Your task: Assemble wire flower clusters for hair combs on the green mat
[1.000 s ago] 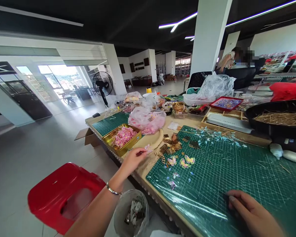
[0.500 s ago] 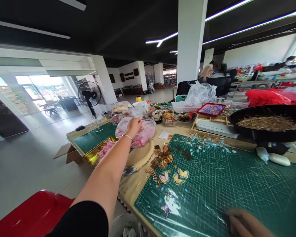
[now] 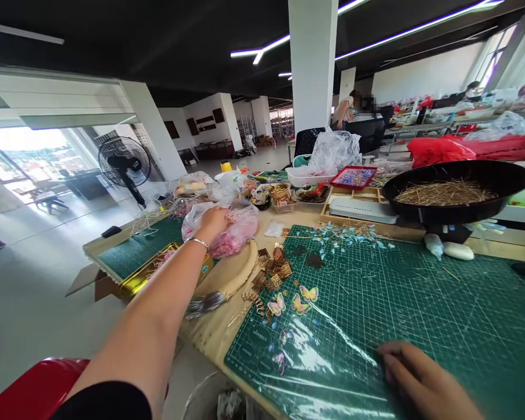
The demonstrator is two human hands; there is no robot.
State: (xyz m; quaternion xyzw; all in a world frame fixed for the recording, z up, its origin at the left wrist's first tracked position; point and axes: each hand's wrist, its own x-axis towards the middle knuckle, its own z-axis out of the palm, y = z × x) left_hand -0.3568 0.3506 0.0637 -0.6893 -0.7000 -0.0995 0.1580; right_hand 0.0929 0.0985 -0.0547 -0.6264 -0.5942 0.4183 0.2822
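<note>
My left hand (image 3: 215, 223) reaches into the mouth of a clear plastic bag (image 3: 240, 232) full of small pink pieces, its fingers bent downward and closed; what they grip is hidden. By the lower edge of the green cutting mat (image 3: 359, 315), my right hand (image 3: 424, 379) rests with thumb and fingers drawn together. Anything between those fingertips is too small to make out. Butterfly pieces (image 3: 305, 298) in yellow and pink lie on the mat between my hands. Brown-gold hair combs (image 3: 273, 268) are heaped at the mat's left edge.
A gold tray (image 3: 135, 283) with pink pieces sits below the bag, near a hoop-like beige band (image 3: 242, 274). Pale blue sprigs (image 3: 345, 236) lie along the mat's far edge. A black pan (image 3: 455, 204) of thin gold sticks stands at right. Another person (image 3: 345, 111) is far back.
The view has turned slightly right and down, so the table appears shifted left. My left hand has sunk lower at the bag's mouth. My right hand shows more fully on the mat.
</note>
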